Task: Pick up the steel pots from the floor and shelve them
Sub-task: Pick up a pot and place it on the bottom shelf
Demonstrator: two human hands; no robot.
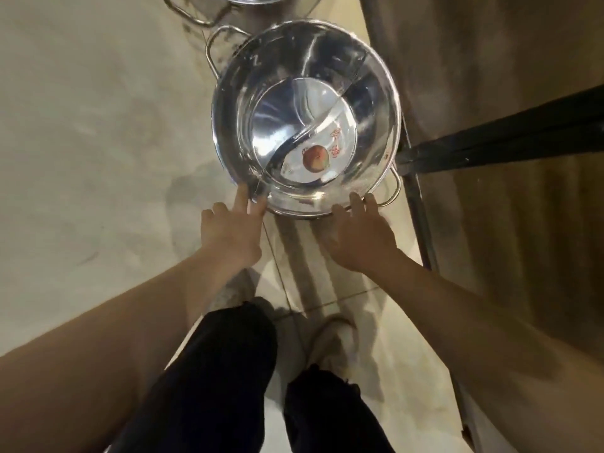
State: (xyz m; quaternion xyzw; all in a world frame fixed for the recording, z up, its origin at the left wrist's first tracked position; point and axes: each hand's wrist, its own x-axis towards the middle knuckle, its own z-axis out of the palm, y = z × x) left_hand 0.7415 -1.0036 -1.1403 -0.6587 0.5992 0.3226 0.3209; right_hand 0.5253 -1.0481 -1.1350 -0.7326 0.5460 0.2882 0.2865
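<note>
Both bare arms reach down, the left hand [232,227] and right hand [361,232] flat with straight fingers touching the near rim of the steel pot [305,120] on the floor [81,125], which looks hard, light and slippery, so its two side handles seem the safest grip.

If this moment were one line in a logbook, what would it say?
stage: reaching | left hand: open, fingertips at near rim | right hand: open, at near rim | divided steel pot: on floor | second pot: behind

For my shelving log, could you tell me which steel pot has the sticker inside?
The divided pot nearest both hands, fully in view; the other pot is cut off at the top edge.
</note>
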